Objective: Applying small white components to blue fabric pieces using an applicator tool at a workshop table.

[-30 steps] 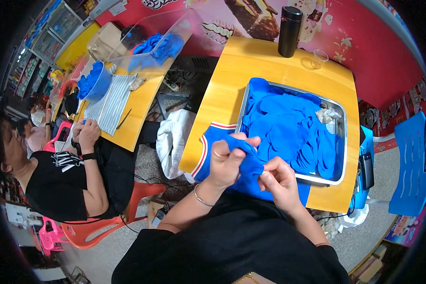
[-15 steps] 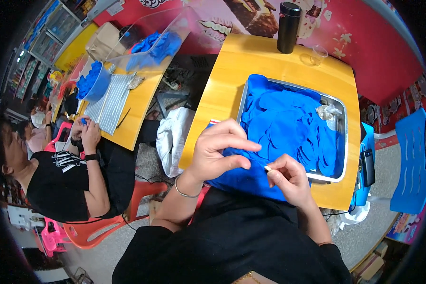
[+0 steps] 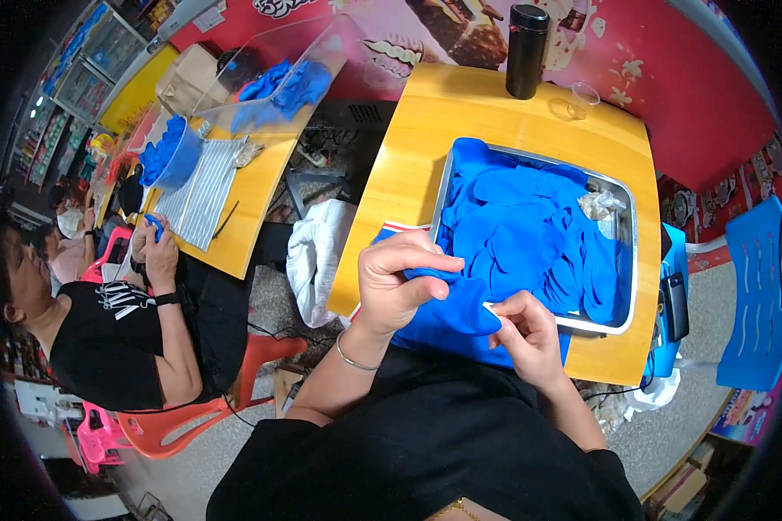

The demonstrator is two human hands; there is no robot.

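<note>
A rounded piece of thin blue fabric [image 3: 467, 308] stretches between my hands above the near edge of the table. My left hand [image 3: 393, 282] pinches its left end between thumb and fingers. At its right edge my right hand [image 3: 532, 339] is closed on a small pale piece [image 3: 488, 307], which touches the fabric; its kind is too small to tell. Beneath the hands lies a larger blue cloth [image 3: 434, 328] with a red and white edge. Just beyond stands a metal tray [image 3: 630, 286] heaped with similar blue fabric pieces [image 3: 521, 230].
A black flask [image 3: 526, 52] and a clear plastic cup [image 3: 584, 101] stand at the table's far side. On the right is a blue chair [image 3: 750, 295]. To the left, a person [image 3: 117, 339] handles a small blue piece beside a blue basket [image 3: 174, 156] and a clear bin [image 3: 308, 78].
The blue fabric piece is now held up between my hands, where before only the pale piece showed in my right fingers. My left hand has come slightly lower.
</note>
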